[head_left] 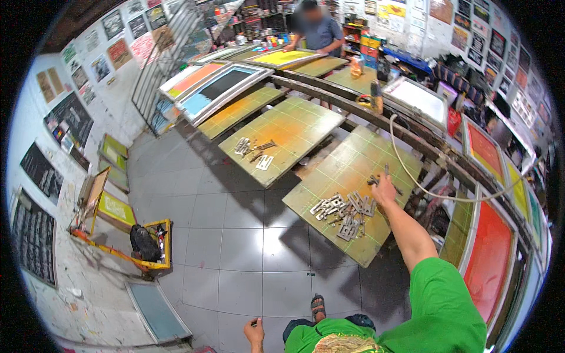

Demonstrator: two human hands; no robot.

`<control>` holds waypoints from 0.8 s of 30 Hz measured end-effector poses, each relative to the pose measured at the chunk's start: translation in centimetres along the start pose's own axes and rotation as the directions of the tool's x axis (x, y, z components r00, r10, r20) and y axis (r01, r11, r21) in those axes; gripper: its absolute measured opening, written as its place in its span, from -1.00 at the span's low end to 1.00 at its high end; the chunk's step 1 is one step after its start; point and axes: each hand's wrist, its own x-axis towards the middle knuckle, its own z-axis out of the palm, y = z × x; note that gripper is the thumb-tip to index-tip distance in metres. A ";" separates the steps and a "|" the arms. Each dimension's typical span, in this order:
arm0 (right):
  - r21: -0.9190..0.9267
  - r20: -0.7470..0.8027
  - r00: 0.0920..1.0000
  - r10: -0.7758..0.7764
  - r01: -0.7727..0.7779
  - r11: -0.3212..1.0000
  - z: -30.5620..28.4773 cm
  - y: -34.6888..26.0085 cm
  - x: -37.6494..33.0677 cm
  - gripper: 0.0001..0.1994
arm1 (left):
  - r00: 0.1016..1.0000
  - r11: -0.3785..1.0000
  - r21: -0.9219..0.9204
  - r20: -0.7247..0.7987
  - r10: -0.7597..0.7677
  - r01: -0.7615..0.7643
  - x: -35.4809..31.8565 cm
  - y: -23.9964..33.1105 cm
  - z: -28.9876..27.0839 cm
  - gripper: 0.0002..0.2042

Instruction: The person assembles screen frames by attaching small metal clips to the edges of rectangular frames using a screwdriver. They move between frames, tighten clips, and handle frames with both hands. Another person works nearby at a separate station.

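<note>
My right hand (384, 189) reaches over a green-yellow board (368, 147) marked with grid lines. Its fingers are closed around a dark metal piece whose kind I cannot make out, and more dark hardware lies beside them. Nearer me on this board is a loose pile of slotted silver metal plates (347, 215). My left hand (254, 336) hangs low at the bottom edge, away from the boards, with curled fingers and something small and dark at their tips. On the neighbouring board (288, 132) to the left lie slotted plates (264, 163) and several dark bolts (259, 151).
Framed screens (220, 88) rest on the long rack further left. A pale hose (406, 170) curves past the right board. Red screens (487, 253) stand at my right. A co-worker (321, 35) leans over a yellow screen (282, 57). A yellow frame (168, 244) stands on the tiled floor.
</note>
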 end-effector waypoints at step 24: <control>0.265 -0.261 0.965 -0.026 0.098 0.959 -20.5 11.5 -33.0 -0.64 | 0.762 0.798 -0.396 0.292 0.578 -0.454 -3.3 29.3 15.5 -0.73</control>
